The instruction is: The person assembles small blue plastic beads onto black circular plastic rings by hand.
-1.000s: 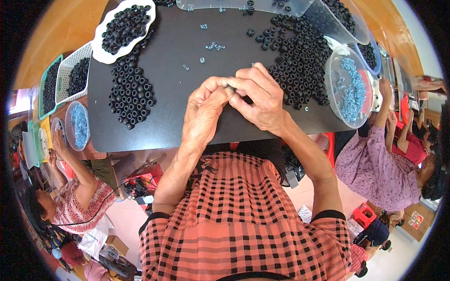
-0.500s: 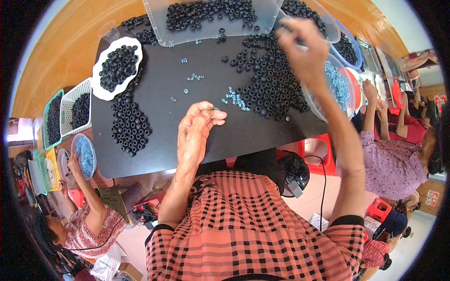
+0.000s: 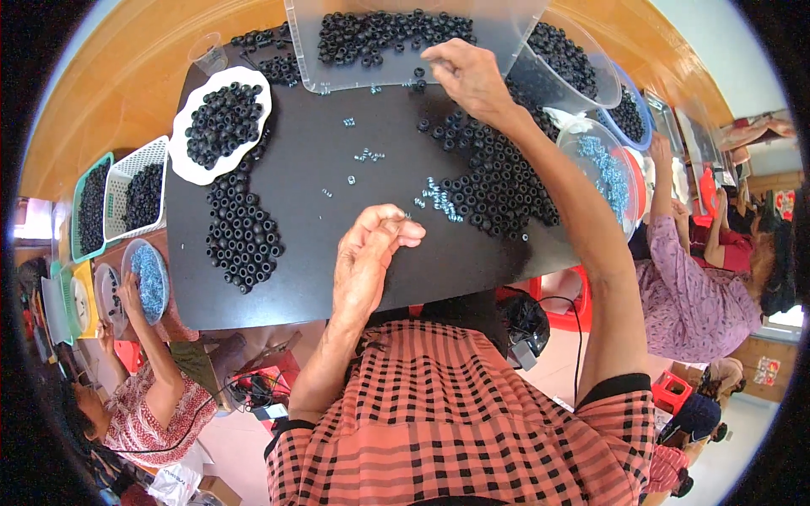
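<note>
My left hand is over the near middle of the dark table. Its thumb and fingers are pinched together, and what lies between them is too small to make out. My right hand reaches to the front of a clear plastic bin with its fingers curled inward; their contents are hidden. Inside that bin lie many black ring-shaped pieces. Below my right forearm spreads a pile of similar black pieces. A few small silvery-blue coil springs lie between this pile and my left hand.
A white scalloped plate of black pieces and a loose pile are on the left. Tubs of black pieces and springs stand on the right. Baskets sit beyond the left edge. People work on both sides.
My right hand has moved left from above the pile and tub to the front of the clear bin. My left hand keeps its pinch. The whole view has shifted slightly.
</note>
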Demonstrator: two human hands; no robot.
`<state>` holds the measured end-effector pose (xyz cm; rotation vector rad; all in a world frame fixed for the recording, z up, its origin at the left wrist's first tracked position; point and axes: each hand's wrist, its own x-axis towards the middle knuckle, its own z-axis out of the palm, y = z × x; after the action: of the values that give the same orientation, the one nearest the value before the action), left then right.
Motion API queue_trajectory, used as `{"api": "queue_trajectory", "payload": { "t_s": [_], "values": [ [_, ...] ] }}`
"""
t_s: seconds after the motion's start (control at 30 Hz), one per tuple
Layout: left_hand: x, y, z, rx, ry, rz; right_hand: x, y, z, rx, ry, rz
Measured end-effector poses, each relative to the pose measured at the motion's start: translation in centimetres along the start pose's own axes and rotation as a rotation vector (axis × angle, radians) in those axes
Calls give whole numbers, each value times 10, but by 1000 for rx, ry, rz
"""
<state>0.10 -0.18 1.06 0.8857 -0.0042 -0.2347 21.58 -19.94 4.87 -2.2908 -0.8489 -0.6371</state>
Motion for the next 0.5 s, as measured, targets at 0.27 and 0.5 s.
{"api": "queue_trajectory", "payload": {
  "t_s": [0.27, 0.5],
  "values": [
    [-1, -2, -2, 1, -25, -4, 8, 17, 11, -129, -353, -73],
    [1, 4, 1, 17, 3, 21, -35, -61, -6, 265, -250, 264]
  ]
}}
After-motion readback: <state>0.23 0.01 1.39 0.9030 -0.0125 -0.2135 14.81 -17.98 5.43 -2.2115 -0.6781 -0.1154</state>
